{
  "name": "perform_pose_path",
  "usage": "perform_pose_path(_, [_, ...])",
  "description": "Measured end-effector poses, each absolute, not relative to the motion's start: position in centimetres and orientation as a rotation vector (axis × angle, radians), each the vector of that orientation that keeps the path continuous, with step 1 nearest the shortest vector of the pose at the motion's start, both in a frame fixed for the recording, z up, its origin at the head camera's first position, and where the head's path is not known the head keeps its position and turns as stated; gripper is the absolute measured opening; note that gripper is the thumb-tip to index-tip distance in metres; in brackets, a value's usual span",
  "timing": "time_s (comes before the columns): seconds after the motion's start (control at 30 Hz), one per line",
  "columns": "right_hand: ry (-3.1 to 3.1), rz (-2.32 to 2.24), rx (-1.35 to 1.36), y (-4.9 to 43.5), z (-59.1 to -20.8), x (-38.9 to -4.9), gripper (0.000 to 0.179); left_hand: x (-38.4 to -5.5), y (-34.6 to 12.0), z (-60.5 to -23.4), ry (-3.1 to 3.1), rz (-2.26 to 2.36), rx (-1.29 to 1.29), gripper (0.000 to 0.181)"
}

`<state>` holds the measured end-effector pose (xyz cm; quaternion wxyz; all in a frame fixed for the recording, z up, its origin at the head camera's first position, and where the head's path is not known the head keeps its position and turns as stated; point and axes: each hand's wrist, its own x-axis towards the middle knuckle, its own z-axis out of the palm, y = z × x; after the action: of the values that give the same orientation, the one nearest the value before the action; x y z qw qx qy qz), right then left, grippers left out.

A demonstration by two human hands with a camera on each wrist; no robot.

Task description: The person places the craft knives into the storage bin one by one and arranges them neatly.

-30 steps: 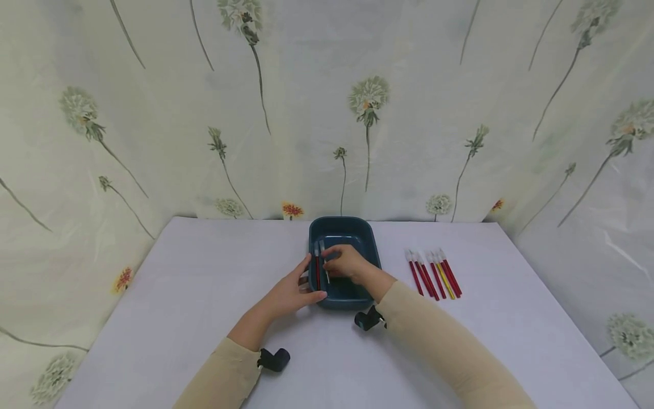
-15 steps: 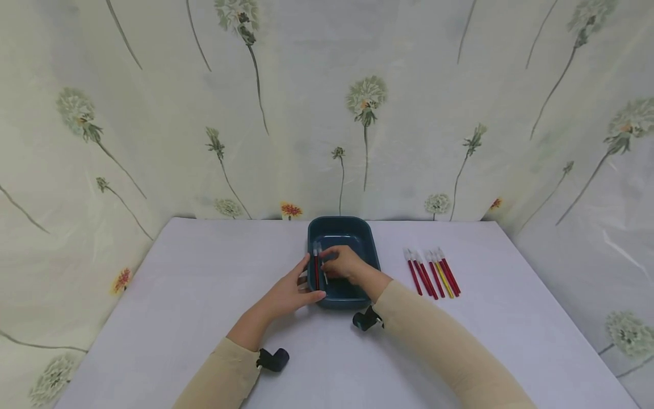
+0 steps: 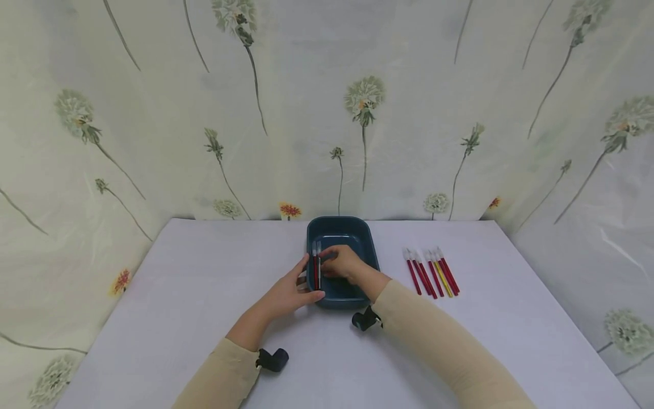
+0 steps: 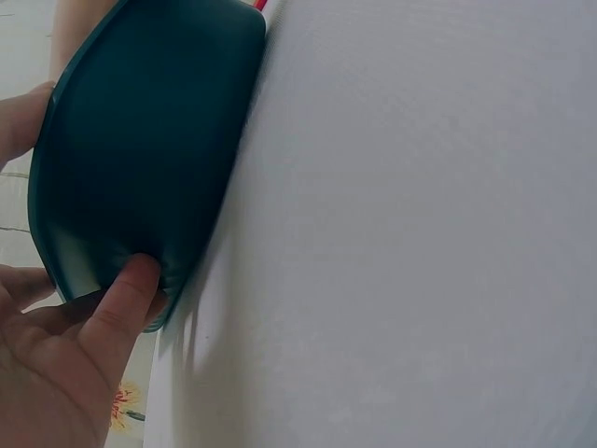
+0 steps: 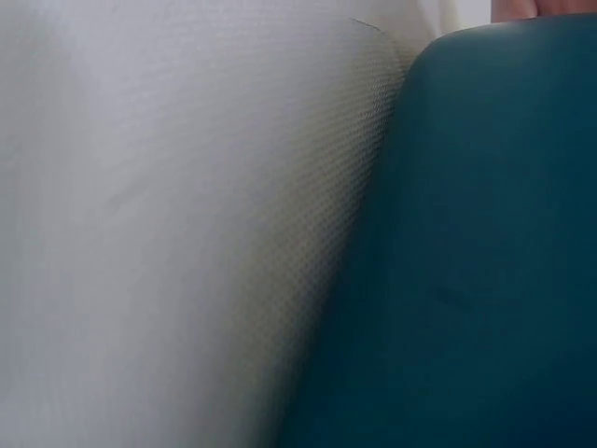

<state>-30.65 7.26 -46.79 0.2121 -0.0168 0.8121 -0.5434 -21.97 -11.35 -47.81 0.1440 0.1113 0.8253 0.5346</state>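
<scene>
A dark teal plastic tray [image 3: 341,302] stands at the back middle of the table. My left hand [image 3: 288,294] holds it at its near left corner, thumb at the front rim and fingers along the left side. The left wrist view has a fingertip [image 4: 140,271] pressed on the outer wall. My right hand [image 3: 343,264] reaches inside, bent fingertips pinching a slim pen [image 3: 319,275] with a clear cap. That pen lies lengthwise along the tray's left wall, close beside a red pen [image 3: 314,272]. The right wrist view mostly covers the tray's outside, and the right fingers are hidden there.
To the right of the tray, several red pens [image 3: 413,276] with clear caps and one yellow pen [image 3: 443,278] lie in a row on the white table [image 3: 230,255]. A flowered cloth [image 3: 409,142] hangs behind the table's back edge.
The pen at my right fingertips has shifted left and straightened, coming to lie beside the red one. My left hand keeps its place on the tray.
</scene>
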Motion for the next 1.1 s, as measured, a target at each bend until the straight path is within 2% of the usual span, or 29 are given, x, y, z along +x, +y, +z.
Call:
perform_pose_path(0.47, [2.294,-1.542,-0.098,8.1,-45.9,-30.5,0.028,-21.9,-11.3,-47.9,2.381,1.544,0.308,0.099])
perform_pose_path(0.7, [2.386,-1.482,-0.207,8.5,-44.6,-29.9,0.025,-21.9,-11.3,-47.8,2.38,1.55,0.31,0.1])
perform_pose_path(1.1, [2.441,-1.449,-0.355,9.9,-42.0,-28.6,0.031,-22.0,-11.3,-48.0,2.357,1.582,0.333,0.1])
